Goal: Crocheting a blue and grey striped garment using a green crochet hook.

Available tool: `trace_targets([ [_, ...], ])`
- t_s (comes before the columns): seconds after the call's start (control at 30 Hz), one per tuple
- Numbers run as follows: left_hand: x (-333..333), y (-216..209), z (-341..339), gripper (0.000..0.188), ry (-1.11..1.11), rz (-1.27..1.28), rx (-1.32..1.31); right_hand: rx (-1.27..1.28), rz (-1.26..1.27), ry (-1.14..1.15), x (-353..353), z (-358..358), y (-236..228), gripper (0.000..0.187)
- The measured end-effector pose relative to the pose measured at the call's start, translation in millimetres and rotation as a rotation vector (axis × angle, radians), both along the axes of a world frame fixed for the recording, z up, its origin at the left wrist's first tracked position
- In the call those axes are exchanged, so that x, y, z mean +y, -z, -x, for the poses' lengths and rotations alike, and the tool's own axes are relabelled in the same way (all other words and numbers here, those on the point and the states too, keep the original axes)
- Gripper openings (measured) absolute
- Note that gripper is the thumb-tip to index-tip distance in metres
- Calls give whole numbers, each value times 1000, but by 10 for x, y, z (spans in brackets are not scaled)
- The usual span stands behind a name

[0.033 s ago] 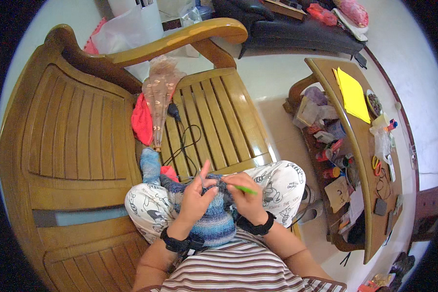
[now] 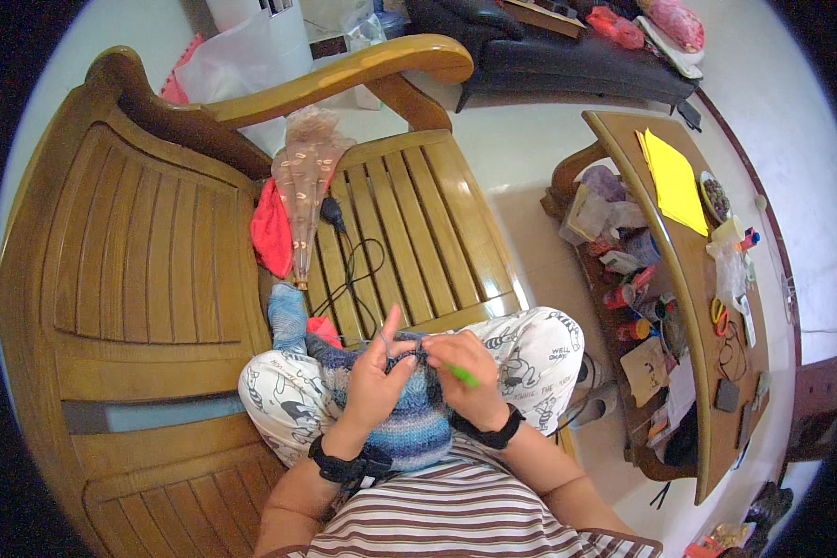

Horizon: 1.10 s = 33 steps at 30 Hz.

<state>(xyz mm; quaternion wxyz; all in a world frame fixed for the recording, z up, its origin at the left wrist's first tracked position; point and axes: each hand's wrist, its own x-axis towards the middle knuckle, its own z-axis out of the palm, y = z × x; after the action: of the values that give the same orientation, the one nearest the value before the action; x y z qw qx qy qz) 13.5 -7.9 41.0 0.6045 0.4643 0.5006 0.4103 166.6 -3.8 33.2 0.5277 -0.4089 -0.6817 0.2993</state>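
In my lap lies a striped blue, grey and white crocheted piece (image 2: 407, 423). My left hand (image 2: 378, 377) pinches its upper edge between thumb and fingers, with the index finger raised and a strand of grey-blue yarn (image 2: 388, 342) running by it. My right hand (image 2: 467, 372) is closed on a crochet hook with a green handle (image 2: 462, 376), whose handle end sticks out below the fingers. The hook's tip is at the piece's upper edge, close to the left fingertips, and too small to make out. Beside my left knee sits a ball of blue yarn (image 2: 286, 316).
I sit on a slatted wooden bench (image 2: 409, 223). On it lie a black cable (image 2: 352, 279), a red cloth (image 2: 271, 232) and a folded, patterned brown umbrella-like thing (image 2: 305, 186). To the right, a wooden table (image 2: 707, 409) bears yellow paper (image 2: 671, 181), orange-handled scissors (image 2: 719, 316) and small items.
My right hand has turned slightly, so the green handle now points more downward. The left hand stays nearly where it was, still on the crocheted piece.
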Motion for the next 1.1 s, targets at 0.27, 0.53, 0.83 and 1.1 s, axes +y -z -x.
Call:
trace_targets([
  [0.27,110,-66,-29,75,85,139,-339,138,-101,-8,26,4,133,21],
  [0.53,123,-289,136,67,151,68,-30,277,-37,-153,-19,-201,55,16],
  [0.83,74,-155,135,62,279,-179,251,1078,825,-359,-78,-183,70,15],
  [1.1,-112,-27,-173,51,-142,-224,176,-286,-330,96,10,36,-58,17],
])
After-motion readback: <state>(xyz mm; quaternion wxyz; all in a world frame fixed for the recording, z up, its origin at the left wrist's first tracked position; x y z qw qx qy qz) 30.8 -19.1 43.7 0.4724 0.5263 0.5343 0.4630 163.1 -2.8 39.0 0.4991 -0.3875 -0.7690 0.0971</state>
